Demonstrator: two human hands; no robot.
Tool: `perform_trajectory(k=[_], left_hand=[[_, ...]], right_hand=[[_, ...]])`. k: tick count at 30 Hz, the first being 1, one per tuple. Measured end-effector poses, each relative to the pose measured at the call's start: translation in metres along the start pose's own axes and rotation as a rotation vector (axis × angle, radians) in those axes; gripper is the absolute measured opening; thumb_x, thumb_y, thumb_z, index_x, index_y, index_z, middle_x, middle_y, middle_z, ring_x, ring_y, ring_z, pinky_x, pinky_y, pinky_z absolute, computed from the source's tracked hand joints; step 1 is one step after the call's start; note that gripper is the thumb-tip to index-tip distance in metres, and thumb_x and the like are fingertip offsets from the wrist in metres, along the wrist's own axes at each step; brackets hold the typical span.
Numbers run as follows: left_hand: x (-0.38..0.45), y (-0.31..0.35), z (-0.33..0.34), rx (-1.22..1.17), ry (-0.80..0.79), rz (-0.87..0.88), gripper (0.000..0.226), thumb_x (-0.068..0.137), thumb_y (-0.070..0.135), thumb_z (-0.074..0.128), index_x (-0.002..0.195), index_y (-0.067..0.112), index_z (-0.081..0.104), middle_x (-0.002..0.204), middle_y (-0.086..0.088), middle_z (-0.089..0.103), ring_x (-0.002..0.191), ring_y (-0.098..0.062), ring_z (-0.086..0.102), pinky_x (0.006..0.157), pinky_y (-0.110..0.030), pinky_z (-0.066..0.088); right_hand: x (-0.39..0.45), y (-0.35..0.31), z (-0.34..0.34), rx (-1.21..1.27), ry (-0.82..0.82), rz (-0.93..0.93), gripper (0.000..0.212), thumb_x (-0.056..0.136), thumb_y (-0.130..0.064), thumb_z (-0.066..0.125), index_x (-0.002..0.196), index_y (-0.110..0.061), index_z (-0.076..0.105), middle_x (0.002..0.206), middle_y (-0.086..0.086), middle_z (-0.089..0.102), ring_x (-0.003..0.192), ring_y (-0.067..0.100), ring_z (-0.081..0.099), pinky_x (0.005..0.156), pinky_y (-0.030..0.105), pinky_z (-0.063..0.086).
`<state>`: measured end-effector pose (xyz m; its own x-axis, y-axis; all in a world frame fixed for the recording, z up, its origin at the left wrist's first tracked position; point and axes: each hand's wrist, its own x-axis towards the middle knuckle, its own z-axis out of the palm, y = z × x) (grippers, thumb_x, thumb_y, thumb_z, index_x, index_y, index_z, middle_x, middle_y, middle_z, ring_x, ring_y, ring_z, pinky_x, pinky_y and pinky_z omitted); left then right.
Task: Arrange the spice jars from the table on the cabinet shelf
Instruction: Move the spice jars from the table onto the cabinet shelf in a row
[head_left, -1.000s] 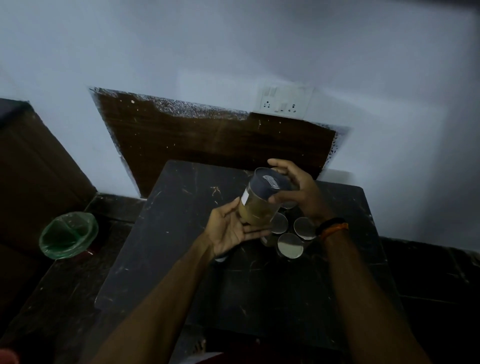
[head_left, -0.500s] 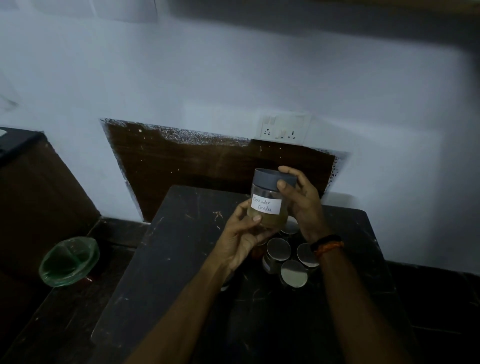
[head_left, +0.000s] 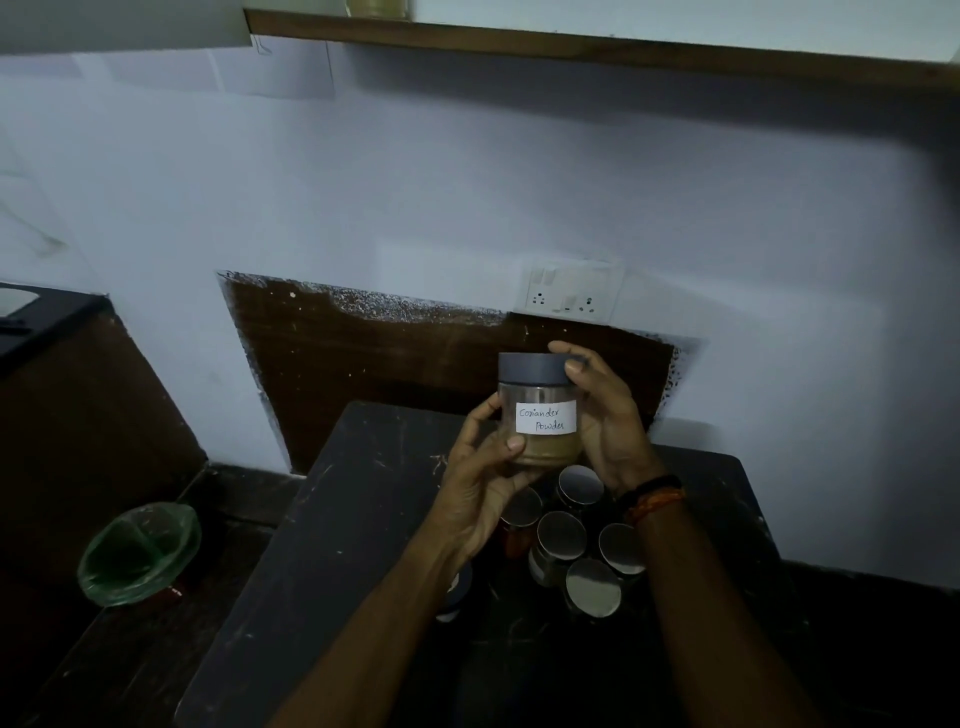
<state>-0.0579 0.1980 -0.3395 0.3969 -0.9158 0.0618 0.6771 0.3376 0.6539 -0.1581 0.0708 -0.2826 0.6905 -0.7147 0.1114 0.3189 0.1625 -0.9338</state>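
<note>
I hold a clear spice jar (head_left: 540, 415) upright in front of me, above the dark table (head_left: 337, 519). It has a grey lid, brownish powder and a white label reading "Coriander Powder". My left hand (head_left: 478, 483) grips its lower left side and base. My right hand (head_left: 605, 415) grips its right side, with fingertips on the lid. Several more jars (head_left: 571, 540) with round lids stand clustered on the table just below my hands. A wooden shelf (head_left: 571, 44) runs along the wall at the top, with one jar (head_left: 376, 8) partly visible on it.
A green-lined bin (head_left: 137, 553) stands on the floor left of the table. A switch and socket plate (head_left: 569, 293) is on the wall above a brown panel (head_left: 389, 364). A dark cabinet (head_left: 62, 395) stands at the far left.
The jar has turned from tilted to upright with its label facing me. The view has tilted upward, so the shelf at the top has come into sight.
</note>
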Motion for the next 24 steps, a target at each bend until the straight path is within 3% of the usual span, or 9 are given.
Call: perform_trajectory(k=[3,6,13,16,24], left_hand=[[0.003,0.005,0.005,0.004,0.018,0.02,0.07,0.079,0.01,0.075,0.144,0.016,0.048,0.14,-0.021,0.056,0.126,-0.042,0.056,0.092,-0.054,0.051],[0.009,0.014,0.01,0.034,0.016,0.025,0.081,0.071,0.017,0.085,0.144,0.018,0.049,0.138,-0.018,0.059,0.124,-0.04,0.059,0.091,-0.053,0.052],[0.028,0.044,0.03,0.104,-0.058,0.06,0.091,0.065,0.023,0.089,0.146,0.016,0.047,0.141,-0.018,0.056,0.125,-0.039,0.058,0.094,-0.055,0.051],[0.037,0.059,0.042,0.114,-0.097,0.09,0.09,0.065,0.022,0.089,0.145,0.015,0.048,0.142,-0.021,0.053,0.129,-0.043,0.054,0.098,-0.06,0.049],[0.073,0.124,0.089,0.146,-0.175,0.168,0.072,0.074,0.012,0.076,0.142,0.017,0.052,0.136,-0.025,0.059,0.124,-0.045,0.057,0.098,-0.058,0.05]], right_hand=[[0.003,-0.008,0.003,-0.11,0.002,0.001,0.055,0.086,-0.034,0.066,0.135,-0.012,0.057,0.13,0.011,0.064,0.109,0.023,0.069,0.083,0.034,0.058],[0.006,-0.021,0.009,-0.243,-0.001,-0.019,0.055,0.081,-0.039,0.073,0.131,-0.02,0.06,0.127,0.005,0.065,0.107,0.015,0.071,0.078,0.025,0.058],[0.019,-0.057,0.023,-0.303,0.025,-0.108,0.067,0.071,-0.04,0.076,0.131,-0.016,0.059,0.126,0.003,0.066,0.113,0.021,0.067,0.078,0.024,0.058],[0.028,-0.077,0.032,-0.334,0.034,-0.145,0.064,0.071,-0.043,0.082,0.127,-0.019,0.062,0.125,0.004,0.067,0.114,0.024,0.067,0.083,0.03,0.059],[0.061,-0.151,0.063,-0.33,0.019,-0.293,0.06,0.072,-0.042,0.082,0.125,-0.02,0.065,0.12,0.001,0.071,0.106,0.018,0.071,0.078,0.025,0.057]])
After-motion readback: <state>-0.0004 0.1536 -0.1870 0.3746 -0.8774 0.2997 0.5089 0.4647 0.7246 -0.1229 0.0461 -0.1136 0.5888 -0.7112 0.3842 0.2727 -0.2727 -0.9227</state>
